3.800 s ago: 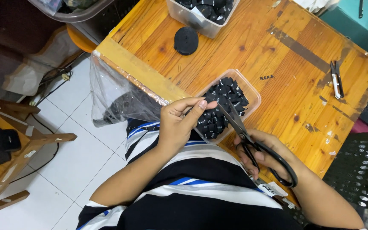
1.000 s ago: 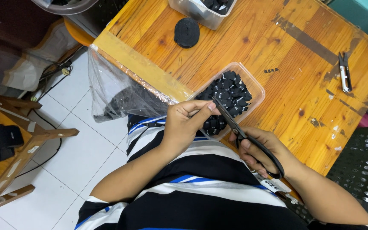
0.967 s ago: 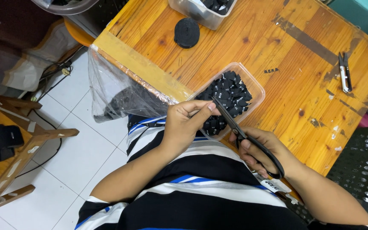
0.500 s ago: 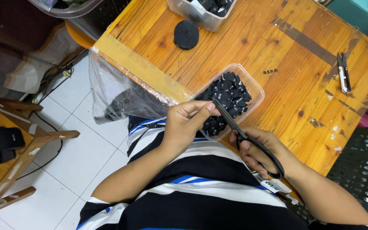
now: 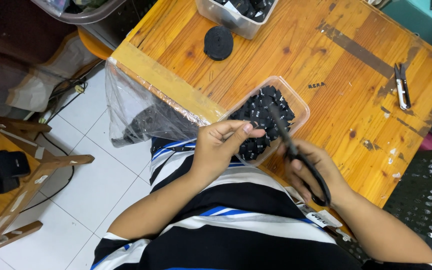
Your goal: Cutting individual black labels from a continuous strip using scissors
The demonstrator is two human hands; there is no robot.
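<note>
My left hand (image 5: 222, 145) pinches a small black fabric label (image 5: 252, 124) between thumb and fingers, just over the near edge of a clear plastic tub (image 5: 301, 104). The tub is full of several black labels (image 5: 266, 125). My right hand (image 5: 310, 167) grips black scissors (image 5: 298, 155) by the handles, with the blades pointing up over the tub, close to the pinched label. Both hands hover at the near edge of the wooden table (image 5: 326, 75).
A black ribbon roll (image 5: 218, 42) lies on the table beyond the tub, with a second clear tub (image 5: 236, 15) of black pieces behind it. Small thread snips (image 5: 401, 86) lie at the right. A clear plastic bag (image 5: 141, 110) hangs off the table's left edge. A black perforated crate (image 5: 421, 200) stands at the right.
The scissor blades have swung away from my left fingers toward the middle of the tub. My left hand still pinches a label at the tub's near edge.
</note>
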